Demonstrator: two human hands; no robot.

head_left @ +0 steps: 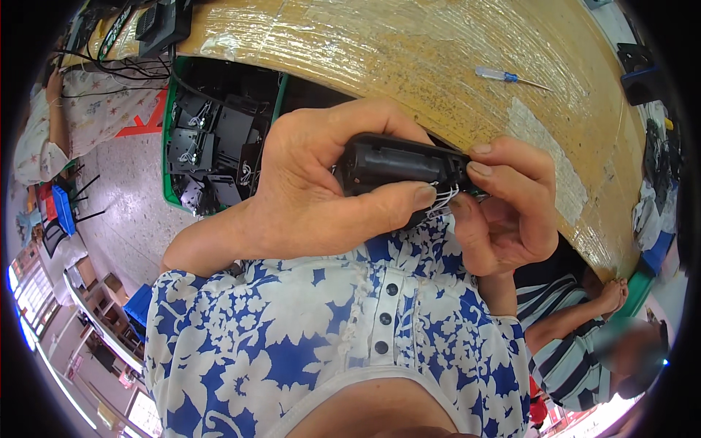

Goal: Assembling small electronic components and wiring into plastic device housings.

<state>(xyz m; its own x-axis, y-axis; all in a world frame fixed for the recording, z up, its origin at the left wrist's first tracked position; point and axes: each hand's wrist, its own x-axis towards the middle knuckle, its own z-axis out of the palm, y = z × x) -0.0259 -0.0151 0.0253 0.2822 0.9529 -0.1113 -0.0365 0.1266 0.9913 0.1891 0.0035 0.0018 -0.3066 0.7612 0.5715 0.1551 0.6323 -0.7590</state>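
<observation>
Left hand (307, 175): thumb and fingers clamped on black casing (398, 160)
Right hand (515, 219): fingers bent, tips at casing's end; can't tell if pinched
Red marking (150, 120): beside green crate (167, 175)

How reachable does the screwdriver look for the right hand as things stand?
Probably yes: the screwdriver lies uncovered on the bench beyond the right hand, though its fingers, at the black casing, would likely need freeing.

Black elongated housing (398, 160), rounded left end, held midair, lying nearly crosswise; thin white wires (447, 196) exposed near right end.
</observation>
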